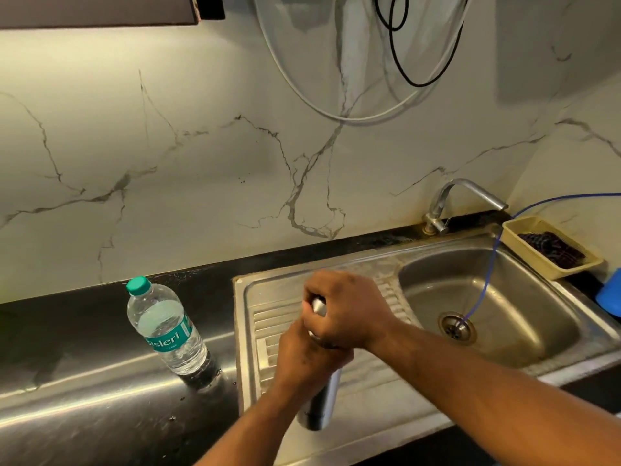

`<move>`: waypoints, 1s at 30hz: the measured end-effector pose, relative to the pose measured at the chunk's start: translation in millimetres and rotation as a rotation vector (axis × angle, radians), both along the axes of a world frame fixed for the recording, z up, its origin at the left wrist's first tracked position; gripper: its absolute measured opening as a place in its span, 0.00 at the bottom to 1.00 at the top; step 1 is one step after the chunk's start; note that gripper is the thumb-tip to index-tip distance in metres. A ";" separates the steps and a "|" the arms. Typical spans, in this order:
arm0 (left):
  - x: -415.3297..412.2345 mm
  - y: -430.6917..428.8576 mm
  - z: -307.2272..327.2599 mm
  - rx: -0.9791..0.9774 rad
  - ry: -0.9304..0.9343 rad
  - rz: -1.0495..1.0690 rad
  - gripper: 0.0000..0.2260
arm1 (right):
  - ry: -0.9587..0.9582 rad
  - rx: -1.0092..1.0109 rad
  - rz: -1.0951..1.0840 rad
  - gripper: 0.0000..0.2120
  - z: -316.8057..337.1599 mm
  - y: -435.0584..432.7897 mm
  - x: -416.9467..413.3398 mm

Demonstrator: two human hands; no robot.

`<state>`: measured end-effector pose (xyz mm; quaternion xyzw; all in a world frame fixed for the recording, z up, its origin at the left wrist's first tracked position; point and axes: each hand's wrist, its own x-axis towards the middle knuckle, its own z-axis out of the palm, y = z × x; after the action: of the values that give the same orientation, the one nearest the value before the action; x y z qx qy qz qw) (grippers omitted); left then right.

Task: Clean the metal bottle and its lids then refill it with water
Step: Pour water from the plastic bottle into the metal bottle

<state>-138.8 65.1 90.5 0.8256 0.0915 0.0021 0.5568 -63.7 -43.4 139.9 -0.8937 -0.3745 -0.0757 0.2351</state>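
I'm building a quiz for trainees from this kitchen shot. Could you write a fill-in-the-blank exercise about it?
1. The left hand and right hand hold the metal bottle over the sink's ____.
2. The plastic bottle on the counter has a ____ cap.
3. A thin ____ tube runs into the drain.
Missing words: drainboard; green; blue.

The metal bottle [322, 398] is seen as silver. A green cap and label are borne by the clear plastic bottle [167, 334]. The wall [201, 163] is veined grey on white; the bench [50, 331] is black.
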 end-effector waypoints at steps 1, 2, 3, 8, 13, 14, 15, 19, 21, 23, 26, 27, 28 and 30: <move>0.8 4.6 -4.1 -0.020 0.013 -0.032 0.20 | 0.002 0.016 -0.006 0.10 -6.4 -1.0 0.6; 0.7 9.0 -6.6 -0.046 0.032 -0.055 0.22 | 0.046 0.041 0.003 0.12 -9.3 -2.6 0.7; 0.9 13.7 -8.3 -0.075 0.060 -0.055 0.24 | 0.163 0.102 0.023 0.16 -11.3 -5.8 1.5; 12.5 40.8 -10.0 -0.365 0.062 0.152 0.28 | 0.870 0.348 0.010 0.38 -38.3 -29.7 11.5; 31.3 39.4 -9.1 -0.526 0.046 0.368 0.24 | 0.767 0.063 0.015 0.39 -62.5 -6.4 5.7; 34.4 35.2 -10.3 -0.498 0.047 0.386 0.24 | 0.744 0.086 -0.005 0.38 -63.9 1.9 6.9; 38.1 32.0 -11.6 -0.471 0.046 0.400 0.25 | 0.744 0.101 -0.017 0.37 -66.1 8.7 11.4; 45.5 38.7 -12.6 -0.265 0.007 0.278 0.28 | 0.796 0.156 -0.027 0.35 -79.8 22.2 42.7; 40.8 50.9 -20.3 -0.034 -0.014 0.234 0.39 | 0.797 0.193 -0.064 0.35 -82.9 27.7 59.9; 30.5 62.1 -36.3 0.283 0.017 0.265 0.45 | 0.781 0.219 -0.121 0.33 -82.6 36.6 79.8; 12.0 70.6 -65.2 0.587 0.098 0.239 0.44 | 0.762 0.259 -0.183 0.32 -81.6 55.6 112.3; 7.7 71.8 -71.8 0.635 0.138 0.215 0.42 | 0.759 0.273 -0.201 0.32 -82.5 62.0 121.6; 4.1 72.6 -76.8 0.667 0.183 0.198 0.42 | 0.754 0.284 -0.217 0.32 -83.8 68.1 129.0; 0.6 74.6 -84.7 0.697 0.251 0.194 0.41 | 0.751 0.289 -0.227 0.33 -87.6 81.5 141.8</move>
<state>-138.2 139.7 5.8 0.9467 0.2305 -0.0151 0.2246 78.1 38.1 52.3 -0.8527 -0.1475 0.1781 0.4684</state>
